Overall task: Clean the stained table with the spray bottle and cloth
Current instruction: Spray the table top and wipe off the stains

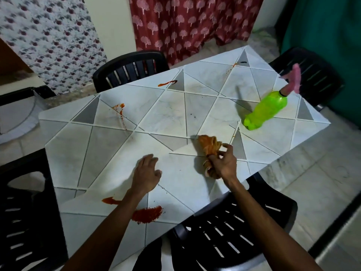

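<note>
- The right grip [222, 163] is clamped on a bunched orange cloth [210, 146], whose free end lies on the bench [175, 114]; the left grip [146, 173] rests spread and empty on the surface
- The green spray bottle [265, 110] with its pink trigger stands well apart, near the far right edge
- The step looks like taking up the cloth, with wiping not yet done: red stains [146, 214] remain near the front edge, and more streaks farther off
- Next probably calls for fetching the bottle, or carrying the cloth to the nearest stain
- The bench top has a triangle tile pattern; black slatted chairs [129, 69] surround it, with a red patterned curtain [185, 22] behind
</note>
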A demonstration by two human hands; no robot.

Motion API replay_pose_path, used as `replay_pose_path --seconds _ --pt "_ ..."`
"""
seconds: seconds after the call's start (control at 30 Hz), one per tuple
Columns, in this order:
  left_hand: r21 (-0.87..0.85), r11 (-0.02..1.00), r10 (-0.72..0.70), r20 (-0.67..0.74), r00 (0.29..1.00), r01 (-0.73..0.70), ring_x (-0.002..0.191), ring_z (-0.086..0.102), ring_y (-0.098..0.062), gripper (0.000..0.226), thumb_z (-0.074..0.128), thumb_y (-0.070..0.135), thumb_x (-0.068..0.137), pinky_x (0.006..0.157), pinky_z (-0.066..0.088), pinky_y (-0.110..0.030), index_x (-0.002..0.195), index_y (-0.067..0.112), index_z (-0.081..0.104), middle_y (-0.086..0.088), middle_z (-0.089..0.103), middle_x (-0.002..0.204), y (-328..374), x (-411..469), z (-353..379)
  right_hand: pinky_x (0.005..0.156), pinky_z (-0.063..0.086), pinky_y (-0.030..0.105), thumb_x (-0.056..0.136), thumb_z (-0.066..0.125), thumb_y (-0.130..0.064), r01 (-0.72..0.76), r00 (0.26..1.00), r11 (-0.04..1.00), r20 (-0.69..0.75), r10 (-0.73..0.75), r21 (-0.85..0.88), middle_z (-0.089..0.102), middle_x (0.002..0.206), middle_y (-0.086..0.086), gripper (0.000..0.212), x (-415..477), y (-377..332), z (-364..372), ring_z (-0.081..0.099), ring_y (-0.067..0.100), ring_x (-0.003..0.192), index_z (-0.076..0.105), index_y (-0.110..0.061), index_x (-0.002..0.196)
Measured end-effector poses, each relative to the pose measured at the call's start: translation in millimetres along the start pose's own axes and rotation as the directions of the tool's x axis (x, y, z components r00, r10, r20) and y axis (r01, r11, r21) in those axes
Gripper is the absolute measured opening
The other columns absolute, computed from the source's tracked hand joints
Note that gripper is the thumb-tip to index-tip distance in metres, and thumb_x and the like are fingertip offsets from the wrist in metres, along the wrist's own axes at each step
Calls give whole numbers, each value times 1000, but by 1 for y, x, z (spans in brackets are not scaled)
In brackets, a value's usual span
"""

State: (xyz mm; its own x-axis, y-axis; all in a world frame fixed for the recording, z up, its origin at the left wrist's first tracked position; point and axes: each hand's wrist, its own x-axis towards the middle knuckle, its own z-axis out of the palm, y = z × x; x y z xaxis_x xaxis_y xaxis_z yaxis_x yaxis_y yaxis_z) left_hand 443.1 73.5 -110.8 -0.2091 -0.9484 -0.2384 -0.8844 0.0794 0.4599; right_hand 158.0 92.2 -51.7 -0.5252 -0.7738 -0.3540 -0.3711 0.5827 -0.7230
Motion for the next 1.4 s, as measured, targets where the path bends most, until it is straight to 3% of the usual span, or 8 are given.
replay_pose_path --seconds 0.33,0.53,0.8,0.93,1.03,1.13,1.23,1.4 --pt "-22 994 106 0 994 -106 144 32 -22 53 62 23 93 116 30 -38 144 14 50 0 36 157 -34 2 8 87 51 46 94 61 -22 -29 985 937 -168 -32 -347 67 121 24 38 123 1 -46 62 44 113 56 -13 131" --pt "-100 985 133 -95 987 -143 134 46 -27 42 63 7 89 113 38 -42 132 8 61 -7 52 145 -40 1 8 82 53 42 93 59 -26 260 965 882 65 -256 -393 74 111 18 51 85 -13 15 66 41 105 54 -26 144" --pt "-38 998 51 -183 982 -59 124 54 -32 42 63 1 82 107 45 -43 123 7 66 -12 58 135 -65 -24 -10 63 47 36 93 54 -21 667 727 711 404 -555 -224 67 95 15 42 -57 4 94 59 35 85 57 -24 134" --pt "-8 1000 8 -194 981 -10 122 55 -34 42 56 13 80 104 47 -45 120 7 67 -14 59 132 -80 -42 -20 78 52 33 93 50 -36 708 643 701 490 -589 -86 73 114 9 46 -87 13 109 67 32 99 64 -21 134" --pt "-5 1000 -10 -190 982 10 121 56 -34 44 55 16 79 102 48 -44 120 7 67 -14 59 132 -88 -52 -25 90 55 31 87 47 -53 591 722 807 444 -531 4 74 121 6 61 -80 12 102 71 23 107 63 -22 137" --pt "-33 999 -48 -202 978 42 120 55 -35 43 54 18 80 102 48 -46 119 8 68 -14 58 132 -97 -59 -26 70 52 30 91 49 -53 581 783 814 278 -556 -7 79 94 5 54 -69 5 77 72 15 82 66 -24 133" --pt "-31 998 -54 -192 980 49 122 53 -34 41 55 18 82 103 47 -46 122 10 66 -13 56 135 -104 -64 -27 58 39 31 91 52 -36 593 804 782 194 -563 -189 74 77 8 39 -55 13 58 66 28 68 67 -21 125" --pt "-32 998 -67 -193 979 62 127 49 -31 39 63 12 87 107 42 -43 126 12 63 -11 52 140 -116 -72 -29 66 46 36 91 51 -31 611 791 726 287 -541 -315 70 91 13 46 -74 43 84 61 38 79 58 -23 135"
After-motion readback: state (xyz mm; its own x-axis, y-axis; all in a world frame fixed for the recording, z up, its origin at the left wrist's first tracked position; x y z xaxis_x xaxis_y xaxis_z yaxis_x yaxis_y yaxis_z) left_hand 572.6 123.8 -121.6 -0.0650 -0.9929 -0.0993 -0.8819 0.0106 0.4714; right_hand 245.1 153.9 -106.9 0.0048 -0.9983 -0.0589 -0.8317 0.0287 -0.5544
